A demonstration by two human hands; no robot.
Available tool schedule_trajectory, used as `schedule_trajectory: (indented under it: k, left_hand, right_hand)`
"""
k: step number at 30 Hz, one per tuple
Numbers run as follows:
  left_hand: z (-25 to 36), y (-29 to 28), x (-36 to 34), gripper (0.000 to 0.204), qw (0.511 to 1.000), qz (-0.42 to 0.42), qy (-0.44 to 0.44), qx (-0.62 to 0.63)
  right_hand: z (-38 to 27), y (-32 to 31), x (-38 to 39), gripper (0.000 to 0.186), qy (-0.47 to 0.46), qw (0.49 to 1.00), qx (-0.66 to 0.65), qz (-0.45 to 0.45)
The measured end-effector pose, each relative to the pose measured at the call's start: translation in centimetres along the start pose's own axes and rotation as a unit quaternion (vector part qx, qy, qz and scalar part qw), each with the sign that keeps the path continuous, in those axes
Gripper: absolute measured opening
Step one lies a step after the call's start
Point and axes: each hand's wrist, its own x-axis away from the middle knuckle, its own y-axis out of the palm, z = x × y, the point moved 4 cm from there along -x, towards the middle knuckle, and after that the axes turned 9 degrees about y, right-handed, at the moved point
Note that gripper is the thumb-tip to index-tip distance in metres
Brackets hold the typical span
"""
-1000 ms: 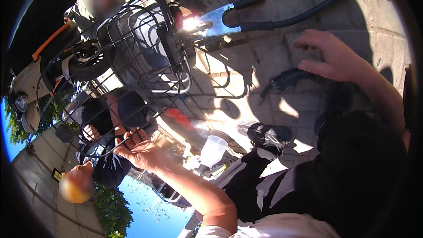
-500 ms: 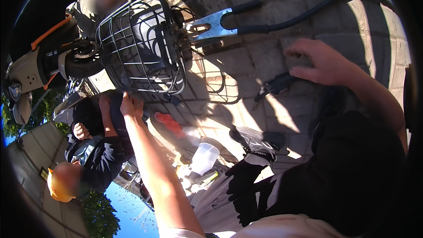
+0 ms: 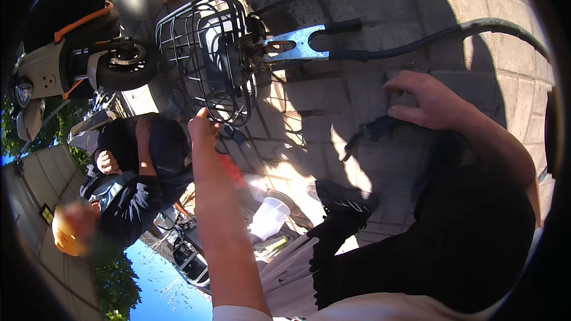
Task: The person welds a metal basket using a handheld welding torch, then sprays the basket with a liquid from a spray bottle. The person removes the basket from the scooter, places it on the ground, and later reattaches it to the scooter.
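1. The left hand (image 3: pixel 202 126) reaches up to the lower rim of the black wire basket (image 3: pixel 205 53), fingers pinched closed on the wire
2. The right hand (image 3: pixel 429 101) lies open, fingers spread, on the paved ground (image 3: pixel 357 0)
3. The basket sits beside a scooter wheel (image 3: pixel 126 62); a white cup (image 3: pixel 269 217) lies near the knees

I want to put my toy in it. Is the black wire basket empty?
Cannot tell. Through the black wire basket pale and dark shapes show, but they may lie behind it. The left hand touches its rim.
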Motion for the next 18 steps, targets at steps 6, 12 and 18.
schedule_trajectory:
  k: [6, 12, 18]
  left_hand:
    - [2.0, -0.6, 2.7, 0.014, 0.941, 0.187, 0.227, 0.17]
    - [4.4, -2.7, 12.4, 0.025, 0.866, 0.136, 0.298, 0.377]
    - [5.8, -3.0, 15.2, 0.023, 0.852, 0.091, 0.319, 0.405]
  right_hand:
    - [-0.6, -0.7, 0.3, 0.042, 0.007, 1.0, 0.002, -0.004]
    - [-0.5, 0.1, 0.5, 0.041, 0.019, 1.0, -0.001, 0.001]
    - [-2.3, 0.9, 0.2, 0.04, 0.006, 1.0, 0.018, -0.018]
